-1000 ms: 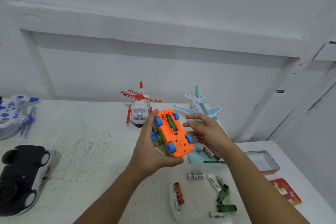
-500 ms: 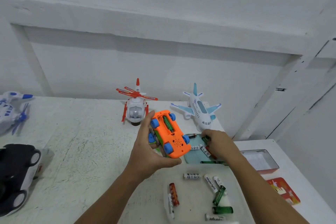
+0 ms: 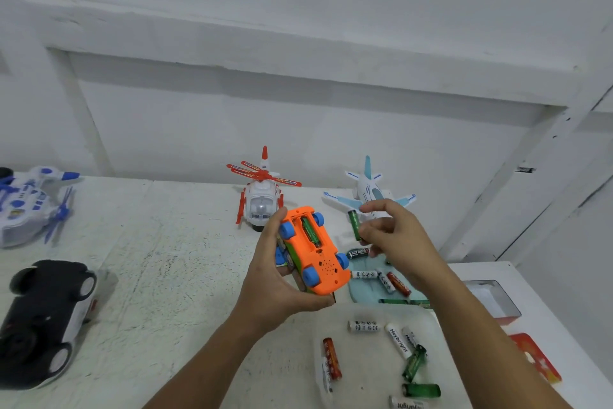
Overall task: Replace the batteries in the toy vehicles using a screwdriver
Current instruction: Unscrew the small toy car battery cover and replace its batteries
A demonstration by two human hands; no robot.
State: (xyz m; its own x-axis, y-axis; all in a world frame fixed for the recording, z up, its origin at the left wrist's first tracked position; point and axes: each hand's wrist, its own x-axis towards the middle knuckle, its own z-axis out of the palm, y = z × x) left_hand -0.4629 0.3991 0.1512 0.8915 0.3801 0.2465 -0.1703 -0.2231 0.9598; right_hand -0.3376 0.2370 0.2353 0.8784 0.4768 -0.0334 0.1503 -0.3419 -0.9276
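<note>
Left hand (image 3: 275, 282) grips the orange toy car (image 3: 315, 252) underside-up above the table (image 3: 166, 259) — fingers curled round its left side, thumb under its near end; one green cell (image 3: 309, 230) sits in the car's open compartment; right hand (image 3: 394, 236), just right of the car, pinches a green battery (image 3: 354, 224) — near upright — between thumb and fingertips.

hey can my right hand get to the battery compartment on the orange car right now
Probably yes. The left hand holds the orange car underside up, battery compartment uncovered; the right hand, pinching a green battery, is beside it with nothing between.
</note>
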